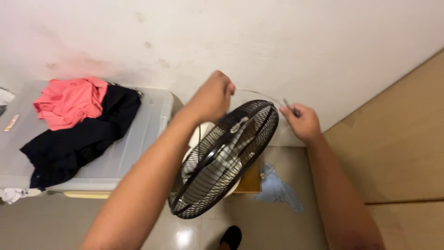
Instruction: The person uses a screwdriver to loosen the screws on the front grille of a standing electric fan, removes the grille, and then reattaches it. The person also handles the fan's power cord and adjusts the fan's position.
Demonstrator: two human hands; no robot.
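Both hands up at the top of a black fan cage, by the wall.

The left hand (213, 96) is curled shut on the upper rim of the fan guard (226, 157), steadying it upright beside the grey storage bin (148, 134); the right hand (303, 122) pinches a thin metal tool (289, 106) in closed fingers just off the rim. A blue rag (277, 190) lies on the floor below.

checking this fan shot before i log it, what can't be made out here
Head view:
- Fan base: hidden behind the black fan grille and left forearm.
- Thin tool in the right hand: too small and blurred to identify.
- Left hand: fingers curl away, so what it grips is hidden.
- Dark shoe: cut off by the bottom edge.
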